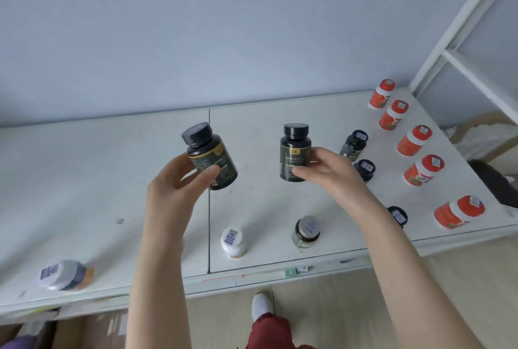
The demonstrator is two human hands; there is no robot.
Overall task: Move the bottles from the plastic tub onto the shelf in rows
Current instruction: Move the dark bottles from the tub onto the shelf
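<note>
Head view: a white shelf [84,180] is seen from above, divided by a dark seam [209,236], which is taken here as the reference line. The left hand [171,183] is raised just left of the seam, and its thumb and fingers are curled round a dark bottle [211,159] with a black cap and a gold band. This bottle is tilted, cap leaning left, and is seen directly over the seam. The right hand [329,172] is held right of the seam, and a second dark bottle [294,152] is pinched between its thumb and fingers; this one is held upright. Whether either held bottle touches the shelf cannot be told.

Further right of the seam, three small dark bottles [353,143] are stood on the shelf, partly hidden behind the right hand and forearm. Farthest from the seam, five orange bottles [414,141] are set in a row along the shelf's right end. Near the front edge, a white bottle [233,240] is stood just right of the seam, and a dark-lidded jar [307,232] further right again. Well left of the seam, a blurred bottle [66,274] is found at the front edge, seemingly on its side. Below the shelf, right of the seam, a white shoe [260,306] and a red trouser leg [269,332] are visible.
</note>
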